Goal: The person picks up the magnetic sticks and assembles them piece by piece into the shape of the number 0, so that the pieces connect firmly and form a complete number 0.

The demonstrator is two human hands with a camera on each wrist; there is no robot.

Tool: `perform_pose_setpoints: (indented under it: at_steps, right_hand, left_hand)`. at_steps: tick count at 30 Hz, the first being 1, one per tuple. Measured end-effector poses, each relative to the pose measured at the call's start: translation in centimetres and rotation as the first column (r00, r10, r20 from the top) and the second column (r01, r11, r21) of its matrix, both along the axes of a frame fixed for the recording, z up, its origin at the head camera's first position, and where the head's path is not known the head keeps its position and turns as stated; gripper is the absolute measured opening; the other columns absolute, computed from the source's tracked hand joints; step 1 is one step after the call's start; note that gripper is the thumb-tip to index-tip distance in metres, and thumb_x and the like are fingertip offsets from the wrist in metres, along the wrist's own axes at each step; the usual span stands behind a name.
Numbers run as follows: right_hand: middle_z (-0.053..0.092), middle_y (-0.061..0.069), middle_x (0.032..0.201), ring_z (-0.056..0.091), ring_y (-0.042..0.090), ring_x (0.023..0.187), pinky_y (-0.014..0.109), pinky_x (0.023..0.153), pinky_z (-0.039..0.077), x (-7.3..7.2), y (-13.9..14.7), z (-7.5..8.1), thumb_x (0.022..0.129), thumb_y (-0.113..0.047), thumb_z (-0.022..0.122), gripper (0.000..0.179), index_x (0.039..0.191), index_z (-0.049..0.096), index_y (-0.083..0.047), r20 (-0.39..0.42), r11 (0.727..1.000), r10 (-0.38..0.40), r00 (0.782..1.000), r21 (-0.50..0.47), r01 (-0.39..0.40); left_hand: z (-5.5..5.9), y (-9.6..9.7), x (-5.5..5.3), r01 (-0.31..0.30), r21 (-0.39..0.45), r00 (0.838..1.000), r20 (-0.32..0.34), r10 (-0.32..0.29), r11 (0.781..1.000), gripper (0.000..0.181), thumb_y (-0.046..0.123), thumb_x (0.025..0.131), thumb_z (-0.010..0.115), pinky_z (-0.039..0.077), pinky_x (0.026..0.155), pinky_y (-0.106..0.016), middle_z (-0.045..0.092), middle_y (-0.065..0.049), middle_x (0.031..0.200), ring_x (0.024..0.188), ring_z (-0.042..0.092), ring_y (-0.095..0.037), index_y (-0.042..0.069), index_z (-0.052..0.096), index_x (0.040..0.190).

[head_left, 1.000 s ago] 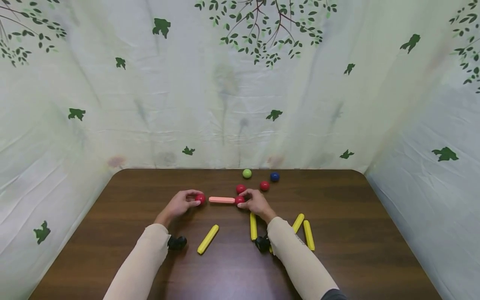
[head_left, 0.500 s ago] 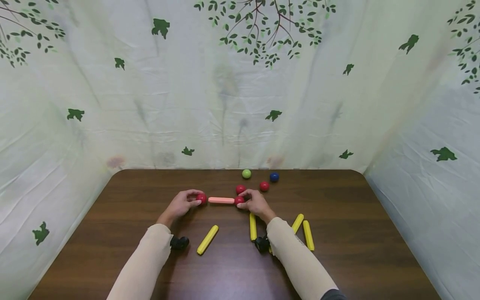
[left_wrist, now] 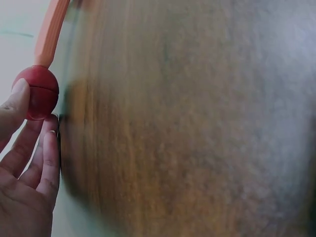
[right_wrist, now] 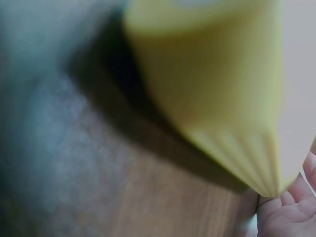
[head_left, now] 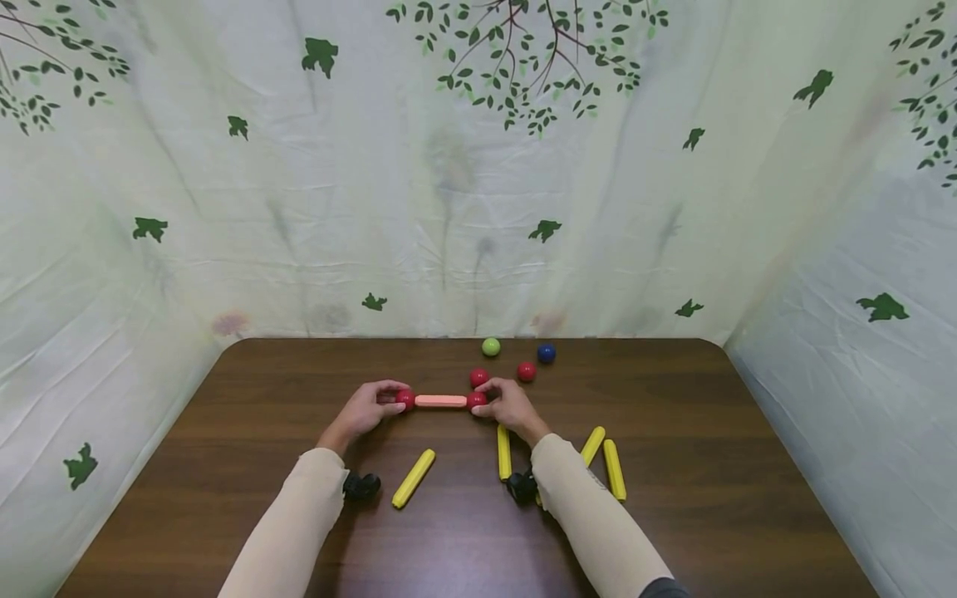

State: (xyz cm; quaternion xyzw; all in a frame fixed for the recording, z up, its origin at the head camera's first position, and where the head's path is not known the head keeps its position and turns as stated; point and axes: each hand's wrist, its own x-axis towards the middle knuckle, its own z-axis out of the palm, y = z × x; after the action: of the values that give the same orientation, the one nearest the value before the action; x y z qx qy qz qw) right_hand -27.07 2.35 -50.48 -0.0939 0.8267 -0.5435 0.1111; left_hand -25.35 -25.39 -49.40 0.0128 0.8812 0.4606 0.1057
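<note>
A pink ribbed stick (head_left: pixel 441 401) lies crosswise toward the back of the table, a red ball at either end. My left hand (head_left: pixel 362 413) pinches the left red ball (head_left: pixel 405 399) between thumb and fingers. In the left wrist view that red ball (left_wrist: pixel 43 96) meets the tip of the pink stick (left_wrist: pixel 51 34), the thumb pressed on its side. The right red ball (head_left: pixel 476 400) is pinched by my right hand (head_left: pixel 514 407), whose fingers partly cover it. A yellow stick (right_wrist: pixel 212 84) looms large in the right wrist view, hiding what that hand holds.
Behind the right hand are two more red balls (head_left: pixel 527 371), a green ball (head_left: pixel 490 347) and a blue ball (head_left: pixel 546 353). One yellow stick (head_left: pixel 414 479) lies between the forearms; several others, such as this yellow stick (head_left: pixel 615 470), lie around the right forearm. A leaf-patterned curtain (head_left: pixel 441 208) borders the table.
My left hand has moved slightly right with its red ball, closing the gap to the pink stick's left end. The right hand has stayed at its ball.
</note>
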Motion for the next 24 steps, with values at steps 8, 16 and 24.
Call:
perform_pose_setpoints:
  at_steps: [8, 16, 24]
  right_hand:
    - [0.063, 0.011, 0.105, 0.051, 0.013, 0.063, 0.025, 0.06, 0.042, 0.0, 0.24, 0.1, 0.08, -0.004, 0.077, 0.03, 0.107, 0.066, -0.001, 0.023, 1.0, 0.001, 1.0, -0.022, 0.0]
    - [0.063, 0.011, 0.106, 0.051, 0.014, 0.065, 0.025, 0.061, 0.042, -0.08, 0.26, -0.03, 0.08, -0.005, 0.077, 0.03, 0.108, 0.066, -0.002, 0.035, 1.0, 0.001, 0.999, -0.024, 0.0]
    - [0.063, 0.011, 0.107, 0.051, 0.014, 0.066, 0.025, 0.061, 0.042, -0.01, 0.16, 0.02, 0.081, -0.005, 0.077, 0.031, 0.109, 0.066, -0.002, 0.039, 1.0, 0.002, 0.999, -0.025, -0.001]
  left_hand:
    - [-0.03, 0.02, 0.16, 0.005, -0.025, 1.0, 0.011, -0.004, 1.0, 0.036, 0.011, 0.09, 0.067, 0.049, 0.089, -0.04, 0.059, -0.016, 0.118, 0.102, 0.055, -0.028, 0.004, 0.06, 0.125]
    - [-0.2, -0.04, 0.3, 0.016, -0.023, 1.0, 0.001, -0.016, 1.0, 0.036, 0.013, 0.09, 0.068, 0.048, 0.088, -0.04, 0.059, -0.016, 0.118, 0.103, 0.055, -0.029, 0.004, 0.061, 0.125]
    - [-0.01, -0.19, 0.36, 0.028, -0.023, 0.999, 0.023, -0.028, 0.999, 0.038, 0.016, 0.091, 0.067, 0.047, 0.089, -0.041, 0.057, -0.016, 0.121, 0.104, 0.053, -0.029, 0.005, 0.059, 0.127]
